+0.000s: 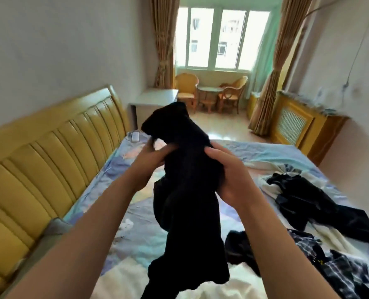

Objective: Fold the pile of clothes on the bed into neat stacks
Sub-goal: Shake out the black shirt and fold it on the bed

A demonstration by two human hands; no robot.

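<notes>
1. Both hands raised in front of the camera, holding one black garment [185, 169] in the air above the bed [136, 223].
2. Left hand [149, 167]: grip closed on the garment's left side, fingers curled into the cloth, thumb up along its edge.
3. Right hand [228, 175]: grip closed on the garment's right side, thumb laid across the front of the fabric, fingers wrapped behind and hidden by it.
4. Garment bunched, not spread; its upper end stands up past the hands, the rest hangs down between the forearms toward the lower edge of the view.
5. Below the hanging cloth, white bedding [123, 277] lies rumpled on the patterned bedsheet.
6. Unfolded clothes pile [308, 195] to the right on the bed: dark items mixed with white, loosely heaped, apart from the held garment.
7. A checked black-and-white piece [341, 268] lies near the lower right corner, beside a small dark item [239, 244].
8. Yellow padded headboard [49, 160] runs along the bed's left side.
9. Far end of the room: window [218, 37] with curtains [274, 67], two wicker chairs [233, 93] around a small round table.
</notes>
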